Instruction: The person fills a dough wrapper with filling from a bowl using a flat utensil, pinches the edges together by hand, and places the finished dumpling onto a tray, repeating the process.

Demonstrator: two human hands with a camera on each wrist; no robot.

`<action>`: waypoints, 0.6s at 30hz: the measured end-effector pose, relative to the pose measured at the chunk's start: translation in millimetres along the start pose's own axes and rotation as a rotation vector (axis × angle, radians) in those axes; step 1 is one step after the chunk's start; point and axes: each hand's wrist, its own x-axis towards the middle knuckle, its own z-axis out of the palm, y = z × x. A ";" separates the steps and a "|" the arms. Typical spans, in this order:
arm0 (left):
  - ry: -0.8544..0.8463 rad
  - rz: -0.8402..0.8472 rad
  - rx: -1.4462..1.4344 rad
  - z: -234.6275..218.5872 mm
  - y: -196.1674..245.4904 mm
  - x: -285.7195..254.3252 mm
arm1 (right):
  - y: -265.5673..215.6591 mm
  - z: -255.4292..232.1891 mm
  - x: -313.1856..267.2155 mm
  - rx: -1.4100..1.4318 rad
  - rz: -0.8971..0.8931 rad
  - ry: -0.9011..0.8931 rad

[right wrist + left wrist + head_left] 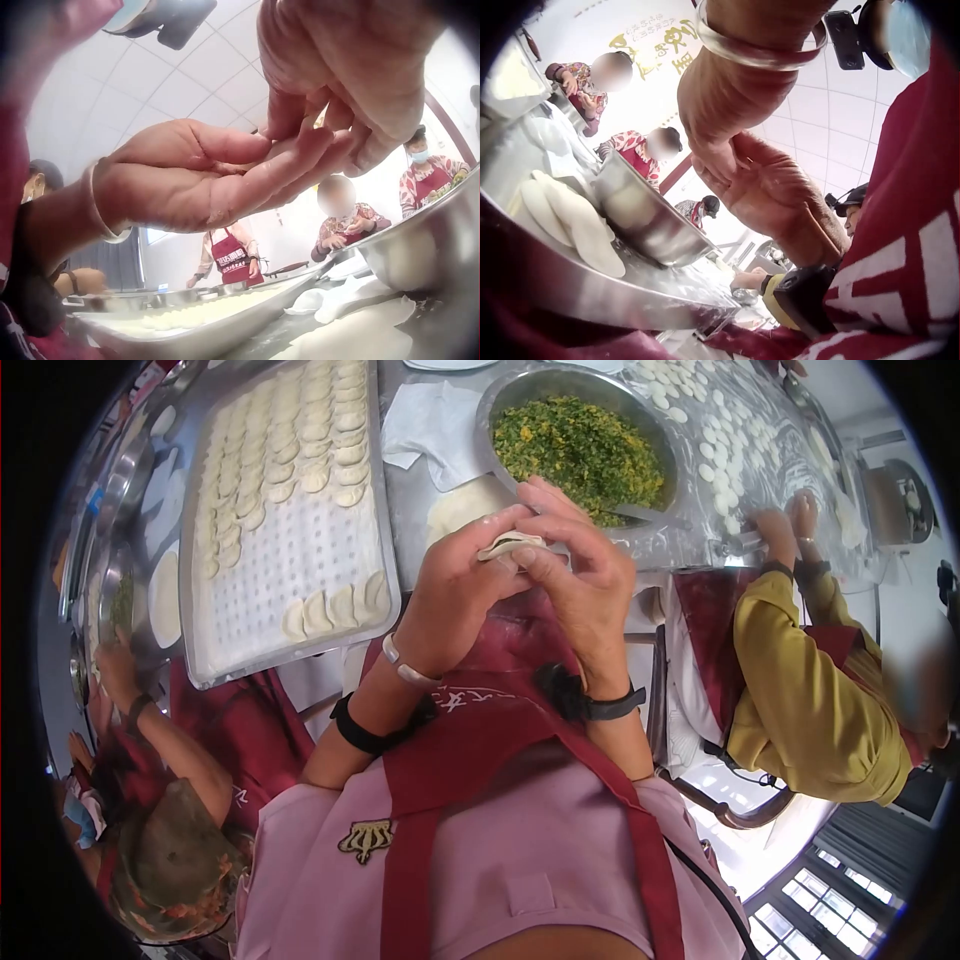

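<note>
A pale folded dumpling [512,546] is held between both hands in front of the maroon apron. The left hand [455,585], with a bracelet at its wrist, supports it with curled fingers. Thumb and fingers of the right hand [585,575] pinch its edge; a dark filling shows in the fold. In the left wrist view the left hand [735,97] meets the right hand [772,199], and the dumpling is hidden. The right wrist view has the left hand [195,172] below the right hand [352,67].
A perforated tray [290,560] with rows of dumplings stands at left. Behind the hands are a steel bowl [486,435] of chopped green and yellow filling, a white cloth [432,430] and a dough sheet [460,508]. Dough pieces [715,455] lie at right. People work on both sides.
</note>
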 end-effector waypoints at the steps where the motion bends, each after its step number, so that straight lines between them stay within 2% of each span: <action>1: 0.004 -0.003 0.024 -0.6 0.8 -2.1 | -0.5 1.5 -1.9 -0.023 -0.004 0.015; 4: -0.033 -0.007 0.017 1.3 4.3 -6.2 | -2.8 1.9 -5.4 -0.150 -0.160 -0.012; 7: -0.155 -0.055 0.069 -4.8 7.6 -6.4 | -0.7 4.0 -9.4 -0.133 -0.215 -0.002; 10: -0.165 -0.049 0.129 -6.4 9.2 -8.1 | 4.7 3.8 -11.1 -0.151 -0.270 -0.016; 13: -0.149 -0.019 0.169 -12.1 5.1 -9.6 | -1.7 6.4 -11.6 -0.166 -0.136 -0.020; 18: -0.030 0.045 0.123 -14.2 2.0 -14.3 | 0.0 12.9 -9.7 -0.133 -0.164 -0.058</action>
